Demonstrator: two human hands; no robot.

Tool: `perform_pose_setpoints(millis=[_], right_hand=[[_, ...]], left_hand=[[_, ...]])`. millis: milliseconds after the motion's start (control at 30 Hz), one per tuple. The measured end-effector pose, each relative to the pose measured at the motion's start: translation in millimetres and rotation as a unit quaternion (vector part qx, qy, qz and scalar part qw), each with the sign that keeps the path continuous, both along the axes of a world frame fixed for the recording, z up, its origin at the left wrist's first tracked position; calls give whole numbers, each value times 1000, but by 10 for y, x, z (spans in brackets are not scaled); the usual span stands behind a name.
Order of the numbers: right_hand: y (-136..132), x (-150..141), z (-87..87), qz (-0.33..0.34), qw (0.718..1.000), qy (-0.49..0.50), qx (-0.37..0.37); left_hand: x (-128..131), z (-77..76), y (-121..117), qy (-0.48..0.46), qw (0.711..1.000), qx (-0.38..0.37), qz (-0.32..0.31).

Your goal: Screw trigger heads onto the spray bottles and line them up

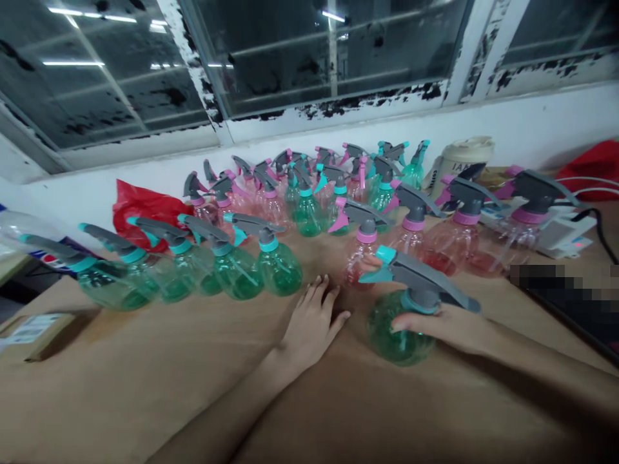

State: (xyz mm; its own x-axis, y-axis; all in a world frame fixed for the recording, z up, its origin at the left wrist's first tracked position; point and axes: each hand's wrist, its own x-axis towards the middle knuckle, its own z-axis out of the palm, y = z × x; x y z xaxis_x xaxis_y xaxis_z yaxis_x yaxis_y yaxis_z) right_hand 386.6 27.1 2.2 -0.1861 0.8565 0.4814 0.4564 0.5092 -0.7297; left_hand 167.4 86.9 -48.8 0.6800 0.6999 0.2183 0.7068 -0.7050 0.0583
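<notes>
A green spray bottle (399,332) with a grey and teal trigger head is gripped around its body by my right hand (435,325), thumb across the front. My left hand (312,316) lies flat on the wooden table (193,380) with its fingers apart, holding nothing. Just beyond its fingertips, to the left, stands another green spray bottle (280,270), the right end of a slanting row of green ones. Pink spray bottles (362,258) line up on the right, behind the held bottle.
A cluster of pink and green spray bottles (309,216) stands further back by the wall. A red plastic bag (145,216) lies behind the green row. Around the edges are a cardboard box (48,335), a cream cup (464,154), a white power strip (565,232) and a dark flat object (570,303).
</notes>
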Motion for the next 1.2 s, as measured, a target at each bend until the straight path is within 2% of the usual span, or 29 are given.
perform_pose_setpoints(millis=[167,267,367,467,633,800,867,1033,1200], right_hand=[[-175,155,-95,-54,993,-101,0],[-333,218,-148,-137,974,-173,43],[-452,194,-154,-188,952,-219,103],[-475,86,-117,-215,942,-241,86],[-301,-192,-79,-215,943,-254,5],[9,-537,-17,-208,944,-257,13],[129,-669,31,-216,939,-268,17],[357,-866,95,-244,921,-304,-1],[474,-889,90,-264,909,-322,-6]], left_hand=[[-7,30,-27,4,1000,-1,1],[-53,40,-57,8,1000,-4,-7],[-156,53,-114,13,1000,-8,-17],[-310,73,-195,17,1000,-12,-19],[-600,123,-331,24,999,-22,-10],[-841,138,-435,23,999,-39,11],[-907,129,-464,-7,998,-51,22],[-969,150,-467,-148,982,-98,60],[-939,264,-336,-176,976,-110,70]])
